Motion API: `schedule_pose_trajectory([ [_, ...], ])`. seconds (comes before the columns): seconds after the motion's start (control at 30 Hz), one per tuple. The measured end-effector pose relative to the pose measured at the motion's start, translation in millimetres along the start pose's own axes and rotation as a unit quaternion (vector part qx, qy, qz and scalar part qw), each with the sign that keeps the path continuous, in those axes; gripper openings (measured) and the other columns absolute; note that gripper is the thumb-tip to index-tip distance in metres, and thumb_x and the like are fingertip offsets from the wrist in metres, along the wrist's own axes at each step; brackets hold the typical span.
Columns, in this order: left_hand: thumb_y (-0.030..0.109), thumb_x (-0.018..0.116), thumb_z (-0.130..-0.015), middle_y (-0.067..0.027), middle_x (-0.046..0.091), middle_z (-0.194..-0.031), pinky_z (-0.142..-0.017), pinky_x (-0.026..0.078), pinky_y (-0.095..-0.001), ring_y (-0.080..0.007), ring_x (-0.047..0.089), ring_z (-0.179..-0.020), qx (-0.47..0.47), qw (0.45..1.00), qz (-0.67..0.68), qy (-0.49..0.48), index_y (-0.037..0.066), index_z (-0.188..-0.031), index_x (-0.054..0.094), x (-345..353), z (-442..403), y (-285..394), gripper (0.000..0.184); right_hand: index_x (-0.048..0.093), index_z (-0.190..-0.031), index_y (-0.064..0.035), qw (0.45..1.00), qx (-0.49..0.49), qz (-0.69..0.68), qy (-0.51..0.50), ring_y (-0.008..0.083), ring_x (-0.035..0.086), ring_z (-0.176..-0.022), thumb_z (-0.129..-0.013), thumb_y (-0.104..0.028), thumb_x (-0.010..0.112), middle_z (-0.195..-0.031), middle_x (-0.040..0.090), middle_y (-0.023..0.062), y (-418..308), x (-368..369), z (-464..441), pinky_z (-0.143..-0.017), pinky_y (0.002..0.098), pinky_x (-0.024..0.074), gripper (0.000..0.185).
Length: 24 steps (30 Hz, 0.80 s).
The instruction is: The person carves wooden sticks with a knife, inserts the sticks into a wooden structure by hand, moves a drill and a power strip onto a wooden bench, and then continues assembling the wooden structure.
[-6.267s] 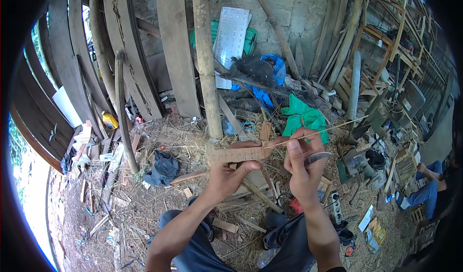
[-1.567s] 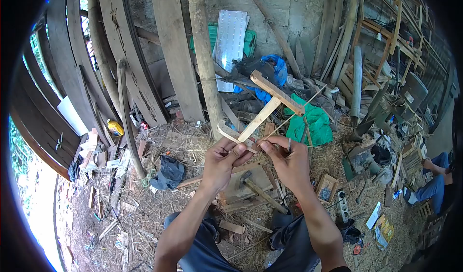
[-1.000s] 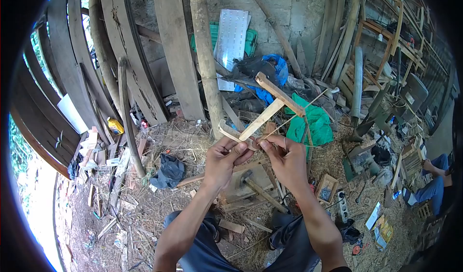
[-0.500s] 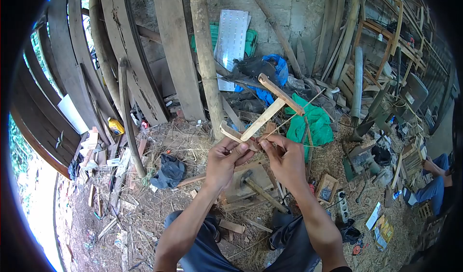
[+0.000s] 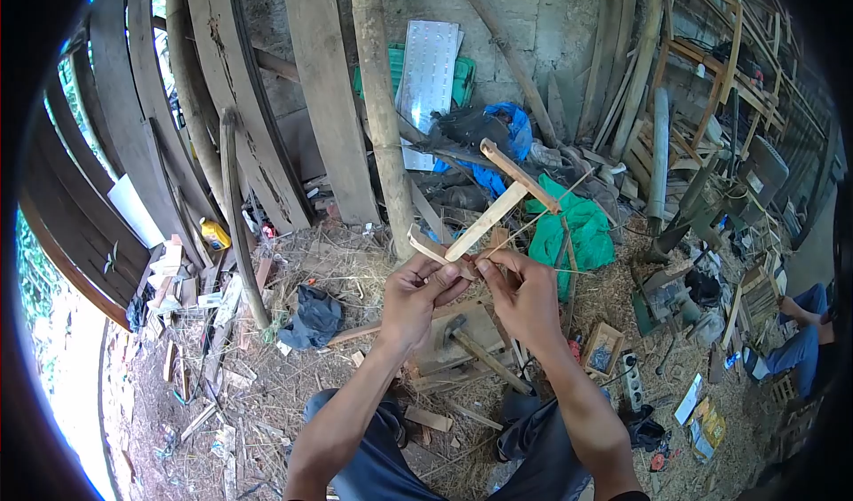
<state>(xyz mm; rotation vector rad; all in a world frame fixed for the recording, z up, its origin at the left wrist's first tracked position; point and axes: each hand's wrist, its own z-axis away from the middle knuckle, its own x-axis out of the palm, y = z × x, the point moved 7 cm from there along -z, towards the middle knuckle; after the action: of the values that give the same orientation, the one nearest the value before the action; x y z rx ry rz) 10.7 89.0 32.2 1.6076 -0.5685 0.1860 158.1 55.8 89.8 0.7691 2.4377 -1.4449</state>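
An H-shaped wooden frame, made of one long bar between two shorter crosspieces, is held up in front of me at a slant. My left hand is closed around the near crosspiece, thumb on top. Beside it, my right hand pinches a thin pale strand against the same end of the frame. One length of the strand runs up and right past the far crosspiece; another sticks out to the right. Below my hands a hammer rests on a wooden block.
Wood scraps and shavings cover the ground. A small wooden box and a power strip lie at right. Green sacking lies ahead, near an upright pole. Another person's leg shows at far right.
The hands and frame are almost where they were. The strand's upper free end has dipped slightly to the left.
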Motion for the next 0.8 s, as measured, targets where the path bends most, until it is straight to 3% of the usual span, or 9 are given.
schedule_pose_trajectory([
  [0.2, 0.005, 0.058, -0.091, -0.008, 0.062, -0.107, -0.086, 0.055, -0.028, -0.0137, 0.062, -0.096, 0.001, 1.0, -0.012, -0.003, -0.001, -0.117, 0.056, 0.1, 0.2, 1.6, 0.027, 0.067, -0.088, 0.0005, 1.0, -0.01, -0.002, -0.015, 0.0147, 0.042, -0.044, -0.084, -0.011, 0.064, -0.062, 0.059, 0.012, 0.6, -0.9, -2.1, -0.044, 0.0306, 0.0337, 0.012],
  [0.27, 0.005, 0.058, -0.091, -0.0075, 0.062, -0.107, -0.086, 0.055, -0.0288, -0.0138, 0.062, -0.096, 0.0, 1.0, -0.015, -0.001, 0.0, -0.119, 0.055, -1.7, -1.0, 1.0, 0.029, 0.068, -0.089, 0.0007, 1.0, -0.007, -0.016, -0.019, 0.0074, 0.034, -0.047, -0.085, -0.012, 0.065, -0.058, 0.052, 0.0053, 2.9, 0.5, -1.8, -0.044, 0.0273, 0.0266, 0.014],
  [0.7, 0.005, 0.059, -0.09, -0.0068, 0.062, -0.106, -0.084, 0.055, -0.0267, -0.0127, 0.061, -0.094, 0.01, 1.0, -0.006, 0.004, 0.0, -0.116, 0.058, 0.1, -0.8, 0.8, 0.027, 0.07, -0.092, -0.0014, 0.999, -0.001, -0.036, 0.029, 0.0087, 0.037, -0.046, -0.083, -0.011, 0.067, -0.063, 0.059, 0.0078, 10.2, 4.8, -0.4, -0.043, 0.0273, 0.0298, 0.014],
  [0.8, 0.007, 0.057, -0.091, -0.0122, 0.065, -0.108, -0.084, 0.055, -0.0266, -0.017, 0.064, -0.096, 0.014, 1.0, -0.006, 0.01, -0.001, -0.116, 0.056, -3.1, -1.4, -2.3, 0.026, 0.07, -0.09, -0.001, 0.999, 0.009, -0.043, 0.027, 0.0087, 0.037, -0.046, -0.082, -0.011, 0.068, -0.067, 0.062, 0.0085, 8.6, 5.8, -0.2, -0.043, 0.0269, 0.0304, 0.013],
])
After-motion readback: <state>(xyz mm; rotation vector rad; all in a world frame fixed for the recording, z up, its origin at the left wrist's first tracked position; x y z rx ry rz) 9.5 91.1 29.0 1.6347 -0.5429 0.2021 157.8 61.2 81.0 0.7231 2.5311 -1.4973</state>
